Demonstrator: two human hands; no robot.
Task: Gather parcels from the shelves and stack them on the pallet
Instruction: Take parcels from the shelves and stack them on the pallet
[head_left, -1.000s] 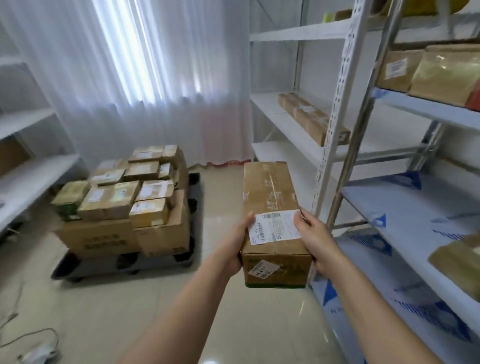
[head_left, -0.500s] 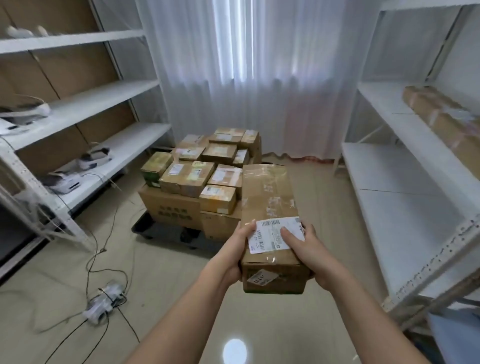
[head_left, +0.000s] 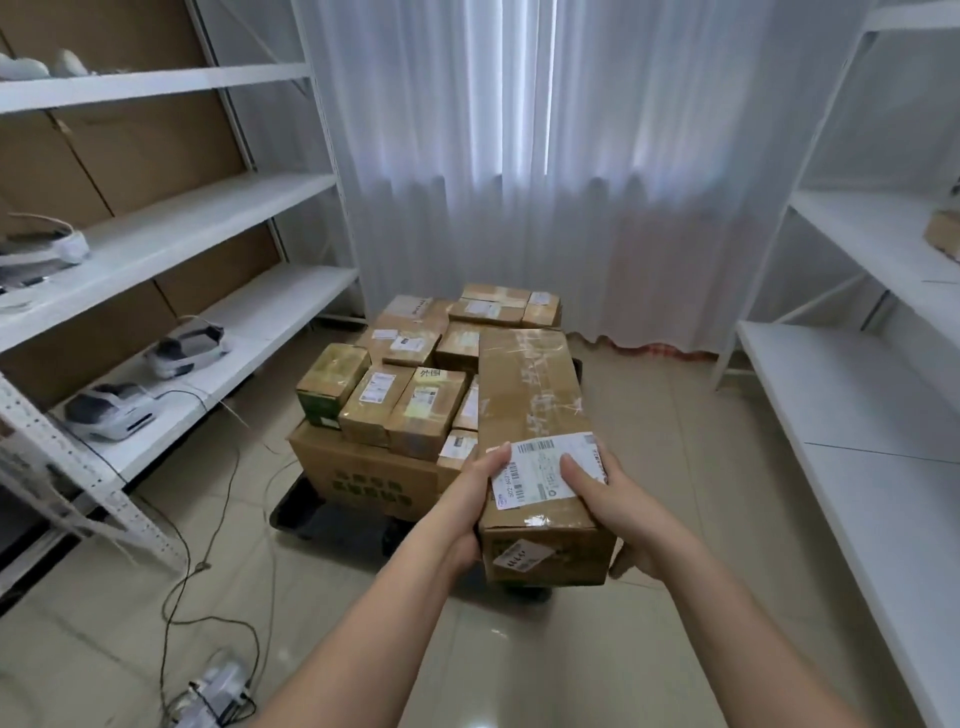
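Head view: the pallet (head_left: 332, 525) now lies nearer, stacked parcels (head_left: 410, 395) behind one long parcel (head_left: 535, 415), gripped at its near end by left hand (head_left: 467, 499) and right hand (head_left: 618, 509).

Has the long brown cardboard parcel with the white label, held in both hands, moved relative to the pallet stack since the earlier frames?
Yes. The long brown cardboard parcel has come closer to the black pallet: earlier it was well right of the stack, and now it overlaps the stack's right side.
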